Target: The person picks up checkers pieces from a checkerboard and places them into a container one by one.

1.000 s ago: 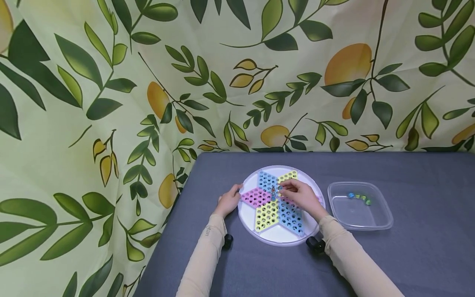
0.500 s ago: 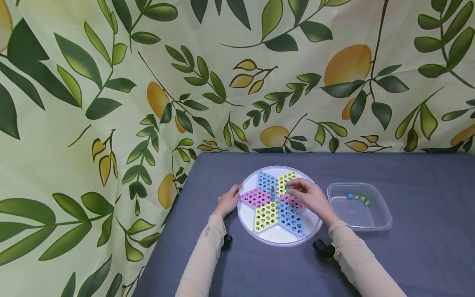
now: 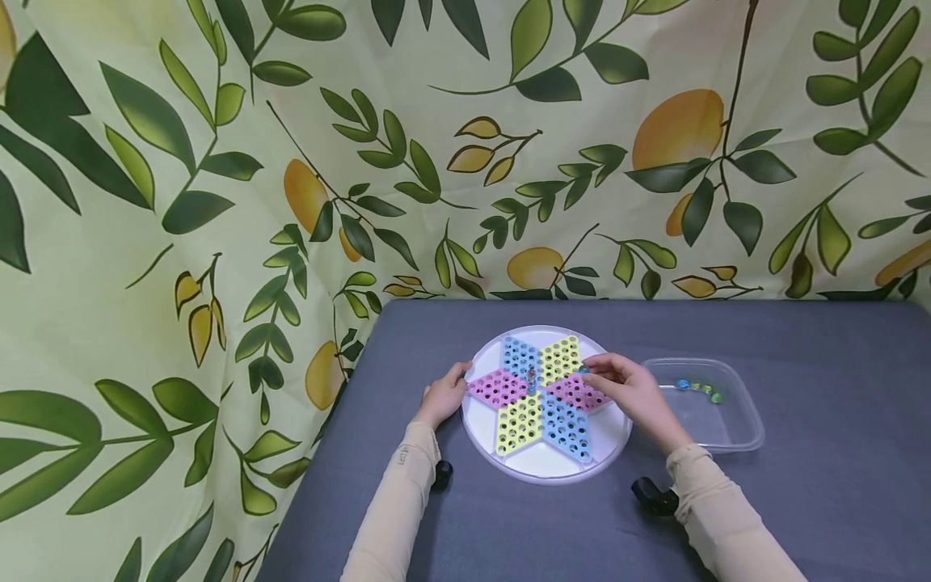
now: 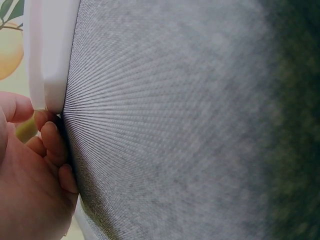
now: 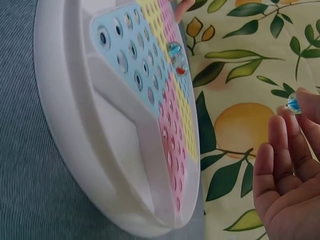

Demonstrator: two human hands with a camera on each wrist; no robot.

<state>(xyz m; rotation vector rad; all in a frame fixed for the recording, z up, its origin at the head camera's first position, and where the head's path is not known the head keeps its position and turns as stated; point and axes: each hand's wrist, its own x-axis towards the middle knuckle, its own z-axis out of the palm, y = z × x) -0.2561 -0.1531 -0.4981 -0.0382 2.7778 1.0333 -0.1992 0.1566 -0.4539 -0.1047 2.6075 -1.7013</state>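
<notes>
A round white Chinese checkers board (image 3: 541, 470) with a star of blue, yellow and pink hole panels lies on the table. My left hand (image 3: 442, 398) holds its left rim, the thumb and fingertips meeting at the edge in the left wrist view. Between thumb and fingertips, my right hand (image 3: 634, 394) pinches a clear glass marble (image 5: 293, 103) with a blue swirl, above the board's right side. Near the star's centre sit a few marbles (image 5: 180, 66), blue and red ones among them.
Right of the board stands a clear plastic container (image 3: 736, 446) with several blue and green-yellow marbles (image 3: 696, 386) in it. The grey cloth-covered table (image 3: 538, 533) meets a leaf-patterned curtain (image 3: 407, 65) behind and at the left.
My right hand has moved right with the marble, from near the star's centre toward the container. The left hand stays at the board's rim.
</notes>
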